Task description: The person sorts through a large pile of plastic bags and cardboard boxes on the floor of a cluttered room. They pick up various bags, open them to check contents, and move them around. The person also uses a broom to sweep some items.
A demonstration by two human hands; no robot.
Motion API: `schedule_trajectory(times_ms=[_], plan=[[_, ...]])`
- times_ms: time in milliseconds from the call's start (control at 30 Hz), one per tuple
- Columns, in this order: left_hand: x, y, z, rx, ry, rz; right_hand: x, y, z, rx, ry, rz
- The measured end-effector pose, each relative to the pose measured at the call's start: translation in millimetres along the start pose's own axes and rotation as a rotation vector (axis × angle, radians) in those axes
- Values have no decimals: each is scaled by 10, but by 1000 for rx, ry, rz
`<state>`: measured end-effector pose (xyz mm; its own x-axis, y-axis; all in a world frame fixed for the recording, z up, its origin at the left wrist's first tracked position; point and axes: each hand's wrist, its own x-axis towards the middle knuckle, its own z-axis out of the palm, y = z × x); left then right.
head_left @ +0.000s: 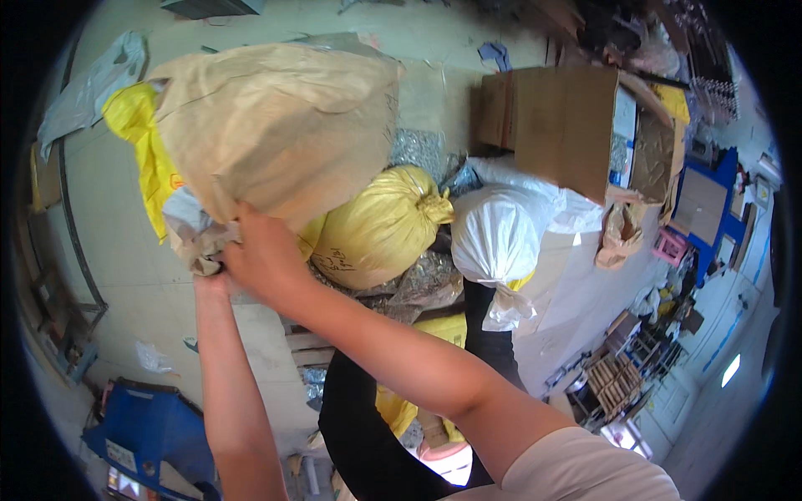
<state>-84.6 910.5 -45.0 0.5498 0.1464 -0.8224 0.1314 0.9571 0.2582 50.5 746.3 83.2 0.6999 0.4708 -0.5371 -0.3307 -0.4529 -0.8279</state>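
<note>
A large tan-brown sack (276,125) fills the upper left, its gathered mouth turned toward me. My right hand (263,255) is closed on the bunched neck, fingers pinching the fabric. Just left of it, my left hand (214,282) grips the same neck from below; its fingers are mostly hidden behind the crumpled brown and whitish material. A yellow bag (149,159) lies along the sack's left side. Against the sack's lower right rests a tied yellow sack (380,225), and beside that a tied white sack (501,234).
An open cardboard box (568,125) stands at the upper right, with a small brown paper bag (621,235) below it. Clear plastic-wrapped goods (430,284) lie under the yellow sack. A blue stool-like piece (150,434) sits lower left, and wooden slats (614,386) lie at the right.
</note>
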Motion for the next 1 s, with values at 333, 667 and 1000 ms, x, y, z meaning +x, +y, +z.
schedule_trajectory(times_ms=[333,667,1000], plan=[[282,251,361,209,358,267,81,2342,-2018,-679,-182,540],[-545,-2987,217,362,-35,-246,419,3575,-2288,-793,-386,864],[620,-4164,1010,333,120,-737,-886,3173,-1938,-502,102,682]])
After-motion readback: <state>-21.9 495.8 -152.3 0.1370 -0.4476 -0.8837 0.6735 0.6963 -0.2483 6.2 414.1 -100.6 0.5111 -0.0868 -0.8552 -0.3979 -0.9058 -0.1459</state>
